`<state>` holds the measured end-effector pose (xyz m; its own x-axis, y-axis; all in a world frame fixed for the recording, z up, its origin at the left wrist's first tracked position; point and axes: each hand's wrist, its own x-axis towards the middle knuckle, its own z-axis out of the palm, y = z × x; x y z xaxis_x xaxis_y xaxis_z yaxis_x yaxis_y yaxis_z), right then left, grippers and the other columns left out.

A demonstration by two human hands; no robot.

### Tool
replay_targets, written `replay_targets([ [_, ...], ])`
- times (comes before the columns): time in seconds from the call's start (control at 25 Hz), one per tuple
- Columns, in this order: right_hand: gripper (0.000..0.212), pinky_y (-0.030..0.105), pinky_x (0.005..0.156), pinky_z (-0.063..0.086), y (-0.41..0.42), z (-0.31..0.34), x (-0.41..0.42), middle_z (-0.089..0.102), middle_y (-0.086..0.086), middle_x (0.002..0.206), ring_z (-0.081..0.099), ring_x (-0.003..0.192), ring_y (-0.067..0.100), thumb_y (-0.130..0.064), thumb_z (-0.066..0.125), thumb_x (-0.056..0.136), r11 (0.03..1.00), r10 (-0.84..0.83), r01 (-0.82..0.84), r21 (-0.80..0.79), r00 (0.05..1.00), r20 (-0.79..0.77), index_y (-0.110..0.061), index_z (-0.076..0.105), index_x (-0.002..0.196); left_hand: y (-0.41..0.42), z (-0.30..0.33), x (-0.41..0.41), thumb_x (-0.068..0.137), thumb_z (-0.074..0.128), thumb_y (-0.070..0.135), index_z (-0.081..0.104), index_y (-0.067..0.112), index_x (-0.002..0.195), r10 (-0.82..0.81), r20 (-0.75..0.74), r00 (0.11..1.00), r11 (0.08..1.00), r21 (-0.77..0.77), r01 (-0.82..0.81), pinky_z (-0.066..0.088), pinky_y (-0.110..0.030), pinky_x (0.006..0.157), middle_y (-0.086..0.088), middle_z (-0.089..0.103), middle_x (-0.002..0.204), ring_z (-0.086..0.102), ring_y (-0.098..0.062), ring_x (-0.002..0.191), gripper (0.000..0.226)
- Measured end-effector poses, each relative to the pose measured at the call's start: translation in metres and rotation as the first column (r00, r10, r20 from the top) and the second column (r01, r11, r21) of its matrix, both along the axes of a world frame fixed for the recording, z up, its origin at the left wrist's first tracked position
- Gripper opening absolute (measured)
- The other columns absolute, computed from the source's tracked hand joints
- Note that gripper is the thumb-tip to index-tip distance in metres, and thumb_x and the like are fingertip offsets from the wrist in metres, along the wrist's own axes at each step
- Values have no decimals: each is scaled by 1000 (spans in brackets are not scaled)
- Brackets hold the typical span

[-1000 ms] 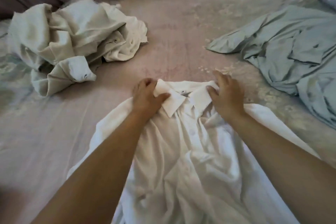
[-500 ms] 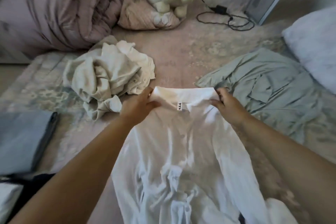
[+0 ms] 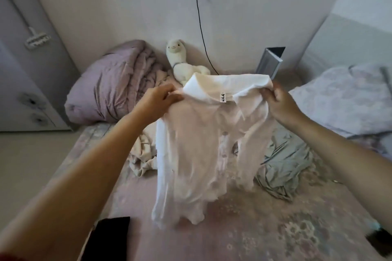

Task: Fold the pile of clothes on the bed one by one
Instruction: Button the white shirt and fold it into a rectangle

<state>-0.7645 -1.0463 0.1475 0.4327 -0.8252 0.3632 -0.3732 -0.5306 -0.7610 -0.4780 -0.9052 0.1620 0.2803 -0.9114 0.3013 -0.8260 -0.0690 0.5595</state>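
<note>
Both hands, left (image 3: 162, 99) and right (image 3: 275, 101), pinch the unfolded white shirt (image 3: 203, 144) aloft; beige (image 3: 142, 154) and grey garments (image 3: 284, 167) await folding.

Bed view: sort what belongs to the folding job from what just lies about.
Job: white collared shirt gripped by left hand and right hand; crumpled beige garment; rumpled grey-green garment.
Lying about: cream plush llama; rolled mauve quilt; black wall cable.
</note>
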Motion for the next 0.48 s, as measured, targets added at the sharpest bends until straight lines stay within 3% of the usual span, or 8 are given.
replay_targets([
  [0.12, 17, 41, 79, 43, 18, 57, -8, 58, -3, 90, 56, 90, 22, -26, 45, 100, 984, -24, 24, -176, 1000, 4, -12, 48, 110, 18, 51, -2, 93, 40, 46, 61, 5, 99, 39, 349, 936, 978, -206, 36, 49, -41, 75, -18, 65, 97, 60, -37, 91, 47],
  [0.24, 11, 39, 72, 40, 34, 101, -15, 51, -9, 78, 55, 84, 24, -30, 49, 97, 951, -48, 33, -308, 998, -43, -20, 44, 100, 23, 87, 6, 92, 38, 39, 62, 2, 92, 97, 618, 780, 956, -275, 98, 51, -47, 57, -19, 67, 87, 64, -39, 73, 43],
  [0.4, 30, 36, 68, 34, 51, 146, -16, 61, 14, 90, 60, 87, 39, -33, 40, 101, 866, -201, 66, -495, 954, -224, -7, 43, 116, 28, 125, 4, 98, 49, 23, 60, 0, 101, 182, 565, 805, 979, -180, -96, 38, -40, 66, -22, 64, 100, 60, -41, 90, 26],
  [0.48, 38, 36, 65, 33, 56, 161, -21, 64, 21, 93, 60, 83, 44, -35, 39, 101, 779, -300, 65, -624, 912, -279, -2, 44, 119, 36, 135, 3, 95, 51, 12, 60, 0, 101, 145, 626, 766, 983, -180, -39, 38, -40, 63, -21, 62, 99, 61, -40, 87, 16],
])
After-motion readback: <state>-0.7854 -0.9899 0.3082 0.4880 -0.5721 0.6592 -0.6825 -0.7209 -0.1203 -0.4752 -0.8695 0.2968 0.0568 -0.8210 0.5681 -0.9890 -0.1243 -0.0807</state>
